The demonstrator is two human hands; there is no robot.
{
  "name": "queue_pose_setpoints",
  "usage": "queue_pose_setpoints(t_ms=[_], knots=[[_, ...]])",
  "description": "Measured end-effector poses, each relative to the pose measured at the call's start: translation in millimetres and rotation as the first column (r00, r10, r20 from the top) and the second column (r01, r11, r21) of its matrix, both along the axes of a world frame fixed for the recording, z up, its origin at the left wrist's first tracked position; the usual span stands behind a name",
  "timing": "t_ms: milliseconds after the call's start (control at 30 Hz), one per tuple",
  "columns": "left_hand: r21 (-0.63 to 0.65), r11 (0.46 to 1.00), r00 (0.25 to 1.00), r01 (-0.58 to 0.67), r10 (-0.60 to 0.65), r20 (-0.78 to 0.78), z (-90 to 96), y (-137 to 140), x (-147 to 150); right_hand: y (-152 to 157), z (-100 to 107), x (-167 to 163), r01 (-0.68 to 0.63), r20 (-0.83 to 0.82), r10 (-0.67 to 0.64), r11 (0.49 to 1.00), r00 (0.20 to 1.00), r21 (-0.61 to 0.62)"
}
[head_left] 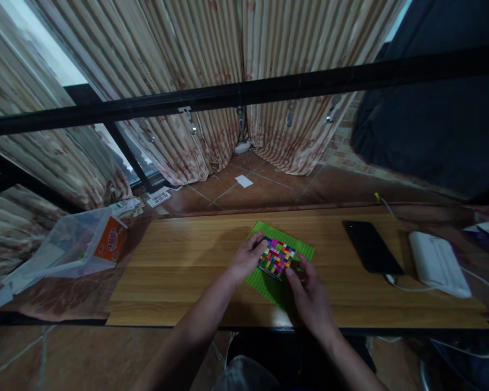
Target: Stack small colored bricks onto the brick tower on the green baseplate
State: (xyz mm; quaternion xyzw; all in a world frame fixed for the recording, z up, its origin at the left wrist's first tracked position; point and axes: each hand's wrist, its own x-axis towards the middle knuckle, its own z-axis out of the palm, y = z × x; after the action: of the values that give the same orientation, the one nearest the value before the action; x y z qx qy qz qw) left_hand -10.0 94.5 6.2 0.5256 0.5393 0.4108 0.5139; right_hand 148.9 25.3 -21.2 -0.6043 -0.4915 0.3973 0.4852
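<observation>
A green studded baseplate (299, 249) lies flat on the wooden table (179, 260). On it stands a block of many small coloured bricks (277, 257), built up in layers. My left hand (248, 256) holds the block's left side with thumb and fingers. My right hand (307, 290) holds its near right corner, fingers curled against it. Part of the baseplate is hidden under both hands.
A black phone (371, 247) and a white box (438, 263) with a cable lie on the table's right. A clear plastic tub (71, 247) sits off the left end. A black bar (244, 92) crosses overhead. Striped curtains (212, 70) hang behind.
</observation>
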Motion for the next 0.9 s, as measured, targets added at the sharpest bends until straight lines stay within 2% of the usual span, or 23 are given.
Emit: queue_pose_setpoints(t_ms=[67,200,400,467,633,833,900], knots=[[-0.057,0.996,0.986,-0.071,0.079,0.148,-10.2,-16,5,0,0,0,-0.037,-0.003,0.037,0.999,0.999,0.001],[-0.091,0.984,0.927,-0.154,0.176,0.332,-22.0,-41,20,14,4,10,-0.073,0.0,0.073,0.997,0.997,0.035],[-0.075,0.974,0.829,-0.213,0.221,0.514,-27.9,-55,30,21,4,20,-0.067,-0.185,0.078,0.996,0.98,0.067],[-0.061,0.963,0.831,-0.264,0.259,0.492,-29.6,-60,28,16,0,19,-0.036,-0.211,0.044,0.998,0.976,0.043],[-0.048,0.906,0.878,-0.42,0.419,0.233,-25.5,-72,20,8,-5,14,0.043,-0.201,-0.039,0.999,0.979,0.017],[-0.155,0.932,0.917,-0.329,0.354,0.183,-18.2,-70,24,5,-4,13,0.035,-0.166,-0.033,0.999,0.986,0.011],[-0.195,0.927,0.919,-0.322,0.355,0.171,-18.3,-67,25,2,-5,13,0.079,-0.144,-0.077,0.997,0.987,0.013]])
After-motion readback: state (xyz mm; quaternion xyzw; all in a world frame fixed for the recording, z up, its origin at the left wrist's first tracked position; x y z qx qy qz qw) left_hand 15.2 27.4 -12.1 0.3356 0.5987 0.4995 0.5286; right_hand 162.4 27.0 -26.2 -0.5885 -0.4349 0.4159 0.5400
